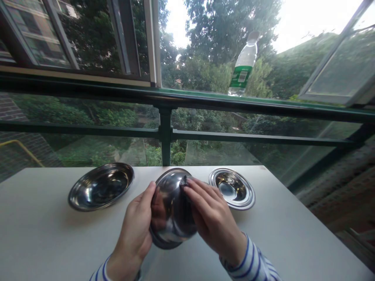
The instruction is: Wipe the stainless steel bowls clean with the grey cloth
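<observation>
A shiny metal bowl (pixel 166 207) is held above the white table, tilted with its rounded outer side facing me. My left hand (pixel 137 222) grips its left rim, thumb pressed on the outside. Against the bowl's upper right side, my right hand (pixel 212 214) presses a small dark scouring pad (pixel 184 182) under bent fingers. Most of the pad is hidden by those fingers. To the left lies a wide oval metal dish (pixel 101 187). Behind my right hand sits a round metal bowl with a broad rim (pixel 233 188), apparently stacked with another.
The white table (pixel 43 238) ends at a green railing (pixel 165 132) with glass panels. On the ledge above stands a clear plastic bottle with a green label (pixel 241 74). Open window panes (pixel 336 78) frame trees outside. A brick wall (pixel 351 195) runs along the right.
</observation>
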The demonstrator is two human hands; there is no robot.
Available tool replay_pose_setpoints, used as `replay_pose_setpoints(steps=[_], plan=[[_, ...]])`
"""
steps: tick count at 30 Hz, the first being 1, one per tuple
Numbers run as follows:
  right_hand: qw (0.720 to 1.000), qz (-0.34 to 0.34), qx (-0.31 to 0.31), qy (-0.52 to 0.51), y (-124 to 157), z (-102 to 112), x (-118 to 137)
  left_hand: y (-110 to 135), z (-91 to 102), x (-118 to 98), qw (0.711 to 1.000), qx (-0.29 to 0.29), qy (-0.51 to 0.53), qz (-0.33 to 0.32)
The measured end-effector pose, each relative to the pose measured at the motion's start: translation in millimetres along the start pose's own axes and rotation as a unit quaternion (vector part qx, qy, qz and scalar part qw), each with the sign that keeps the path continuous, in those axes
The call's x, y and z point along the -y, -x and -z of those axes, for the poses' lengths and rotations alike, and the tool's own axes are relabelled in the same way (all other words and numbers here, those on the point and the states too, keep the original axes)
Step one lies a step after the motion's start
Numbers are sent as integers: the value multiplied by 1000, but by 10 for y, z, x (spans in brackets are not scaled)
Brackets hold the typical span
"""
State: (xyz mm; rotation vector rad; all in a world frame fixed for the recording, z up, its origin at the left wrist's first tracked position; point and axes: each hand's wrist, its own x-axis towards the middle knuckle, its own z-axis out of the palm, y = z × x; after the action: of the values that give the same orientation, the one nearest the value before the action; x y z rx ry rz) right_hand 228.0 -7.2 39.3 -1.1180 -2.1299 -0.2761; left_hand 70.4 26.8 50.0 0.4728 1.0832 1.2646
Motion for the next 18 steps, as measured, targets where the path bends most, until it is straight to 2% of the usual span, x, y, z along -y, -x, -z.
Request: replay_pose_setpoints(steps=[4, 9, 11, 15, 18], plan=[[998, 51, 23, -6, -14, 24, 84, 6, -15, -26, 1000, 8, 13, -17], [999, -39, -15, 2, 21, -46, -78, 12, -16, -50, 1000, -18, -7, -9], [999, -29, -15, -12, 28, -65, -89, 6, -16, -62, 1000, -21, -1, -16], [999, 48, 4, -25, 17, -57, -24, -8, -19, -101, 999, -5, 21, -36], [1000, 12, -9, -21, 13, -58, -56, -7, -13, -135, 998, -33, 21, -53]])
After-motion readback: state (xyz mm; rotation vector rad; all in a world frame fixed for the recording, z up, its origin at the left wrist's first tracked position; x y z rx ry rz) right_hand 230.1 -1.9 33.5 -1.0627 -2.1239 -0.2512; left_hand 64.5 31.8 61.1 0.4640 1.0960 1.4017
